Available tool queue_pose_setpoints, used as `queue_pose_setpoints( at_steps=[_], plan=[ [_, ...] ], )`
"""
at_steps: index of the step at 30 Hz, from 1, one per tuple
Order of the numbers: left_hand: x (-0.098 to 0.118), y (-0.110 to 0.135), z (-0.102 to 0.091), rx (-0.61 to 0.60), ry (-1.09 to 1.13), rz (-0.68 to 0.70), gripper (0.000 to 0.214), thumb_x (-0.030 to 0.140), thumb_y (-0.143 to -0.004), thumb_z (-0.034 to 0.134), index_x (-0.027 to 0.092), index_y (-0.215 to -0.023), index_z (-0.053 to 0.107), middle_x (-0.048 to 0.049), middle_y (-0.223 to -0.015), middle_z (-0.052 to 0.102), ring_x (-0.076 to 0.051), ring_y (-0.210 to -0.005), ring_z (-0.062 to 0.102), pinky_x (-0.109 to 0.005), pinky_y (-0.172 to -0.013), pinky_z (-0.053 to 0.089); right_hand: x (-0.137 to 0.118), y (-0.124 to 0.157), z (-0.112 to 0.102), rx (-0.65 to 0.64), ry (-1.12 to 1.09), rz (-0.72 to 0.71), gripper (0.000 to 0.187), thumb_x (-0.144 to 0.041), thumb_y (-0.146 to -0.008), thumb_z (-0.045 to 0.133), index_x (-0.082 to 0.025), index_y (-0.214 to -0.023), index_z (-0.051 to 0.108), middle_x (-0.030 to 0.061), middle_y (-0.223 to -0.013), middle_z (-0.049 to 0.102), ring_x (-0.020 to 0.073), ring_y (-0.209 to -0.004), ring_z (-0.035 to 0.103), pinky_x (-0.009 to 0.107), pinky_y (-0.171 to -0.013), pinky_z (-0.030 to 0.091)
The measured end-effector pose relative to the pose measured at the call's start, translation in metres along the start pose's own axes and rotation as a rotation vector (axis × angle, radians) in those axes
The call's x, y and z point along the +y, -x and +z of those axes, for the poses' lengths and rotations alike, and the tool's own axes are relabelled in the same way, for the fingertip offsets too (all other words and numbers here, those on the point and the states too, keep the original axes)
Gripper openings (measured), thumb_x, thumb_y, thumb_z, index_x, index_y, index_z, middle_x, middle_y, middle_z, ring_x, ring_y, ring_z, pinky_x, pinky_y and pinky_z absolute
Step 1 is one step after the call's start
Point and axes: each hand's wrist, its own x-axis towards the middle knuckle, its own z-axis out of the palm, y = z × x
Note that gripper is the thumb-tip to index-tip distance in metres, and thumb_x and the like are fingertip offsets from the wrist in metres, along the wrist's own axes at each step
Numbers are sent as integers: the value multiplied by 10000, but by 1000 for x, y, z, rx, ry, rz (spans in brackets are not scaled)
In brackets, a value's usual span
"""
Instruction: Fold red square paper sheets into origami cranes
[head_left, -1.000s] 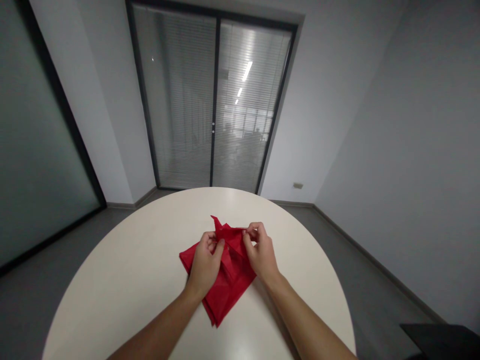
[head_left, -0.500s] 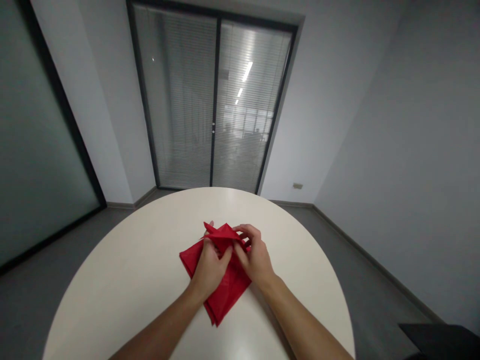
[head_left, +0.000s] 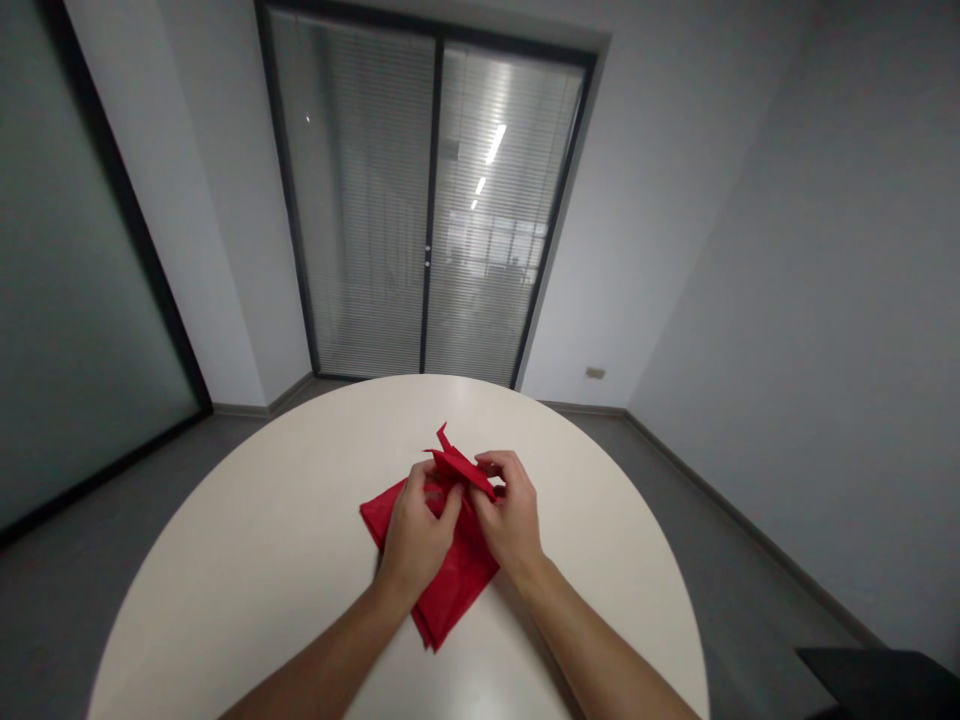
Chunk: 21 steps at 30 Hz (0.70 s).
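A red folded cloth (head_left: 450,585) lies on the round white table (head_left: 262,560), near its middle. My left hand (head_left: 415,532) pinches the cloth's upper left part, fingers curled on the fabric. Close beside it, my right hand (head_left: 508,515) grips the upper right part with closed fingers. Between the two hands a pointed flap of the cloth stands lifted off the table. The part of the cloth under my hands is hidden.
Beyond the table a dark-framed glass door (head_left: 427,200) with blinds fills the back wall. Grey floor surrounds the table. A dark object (head_left: 877,680) shows at the bottom right corner.
My hands have drawn closer together over the cloth. The lifted flap has been folded inward and now stands up between them.
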Motion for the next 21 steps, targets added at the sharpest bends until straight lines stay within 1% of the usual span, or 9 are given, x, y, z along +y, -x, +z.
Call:
queue_pose_setpoints(
  at_steps=[2,6,11,13,15,17,21],
  plan=[
    [-1,0,1,-3,31,-23,232,306,-877,625,206,-1076,561,-85,-1071,694,-232,-943,697,-390,-865,551,-1,1,1,-9,-15,10,284,-62,-765,546,-234,-984,601,38,-963,644,208,-888,615,343,-789,526],
    [-7,-1,2,-10,62,-33,161,262,-884,593,202,-1033,587,-93,-1067,711,-241,-981,697,-392,-889,547,0,2,2,-24,-13,-4,256,-86,-778,563,-234,-981,613,45,-962,656,215,-894,624,335,-772,525],
    [-10,-2,1,-16,95,10,292,173,-899,517,212,-1181,580,-90,-1178,688,-224,-1077,670,-383,-951,527,3,-1,-2,11,0,18,253,-82,-773,563,-231,-972,613,31,-927,656,201,-854,627,301,-713,520],
    [-10,-1,0,-17,97,10,259,204,-924,505,210,-1168,591,-89,-1161,694,-219,-1047,679,-365,-920,536,4,-2,-4,32,-1,23,236,-84,-779,560,-228,-960,612,28,-912,651,196,-840,621,298,-707,519],
    [-9,0,-1,-28,100,0,199,268,-951,499,202,-1101,611,-89,-1115,703,-217,-993,692,-344,-864,549,5,-2,-4,41,-6,26,220,-92,-792,557,-225,-959,612,29,-910,650,193,-835,616,297,-704,518],
    [-9,0,-2,-28,120,-15,198,327,-960,510,198,-1069,614,-86,-1083,706,-212,-958,698,-328,-829,555,6,-2,-3,38,-12,39,212,-99,-802,553,-221,-964,616,32,-917,654,193,-834,613,295,-699,515],
    [-11,-2,-4,53,177,-32,209,367,-912,607,197,-1033,605,-63,-1009,709,-199,-930,698,-312,-824,559,7,0,-1,59,-47,112,187,-129,-829,557,-210,-985,620,44,-952,671,189,-813,618,294,-686,509]
  ],
)
